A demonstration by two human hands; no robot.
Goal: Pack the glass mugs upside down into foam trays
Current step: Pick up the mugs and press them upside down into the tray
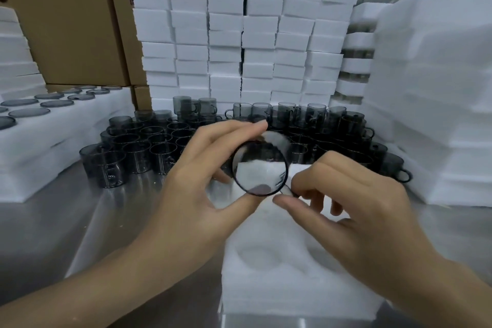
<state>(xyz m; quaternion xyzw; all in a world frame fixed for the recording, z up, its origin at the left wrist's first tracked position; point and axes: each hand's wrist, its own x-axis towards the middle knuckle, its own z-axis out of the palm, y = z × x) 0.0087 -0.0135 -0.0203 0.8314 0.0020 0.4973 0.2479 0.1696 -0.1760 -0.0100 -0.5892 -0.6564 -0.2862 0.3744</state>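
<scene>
Your left hand point(202, 184) and right hand point(348, 194) hold the mug point(259, 168) between them, just above the far end of the foam tray point(279, 287) on the table point(87, 221). Beyond the grip stand the loose mugs point(149, 146), with foam stacks point(239, 40) behind them; left of it lies a filled tray point(80, 128).

A shiny steel surface point(87, 221) runs from near to far and catches soft, pale reflections. Brown cardboard cartons point(74, 21) stand at the far left. Tall stacks of white foam blocks point(226, 34) close off the far side and the right.
</scene>
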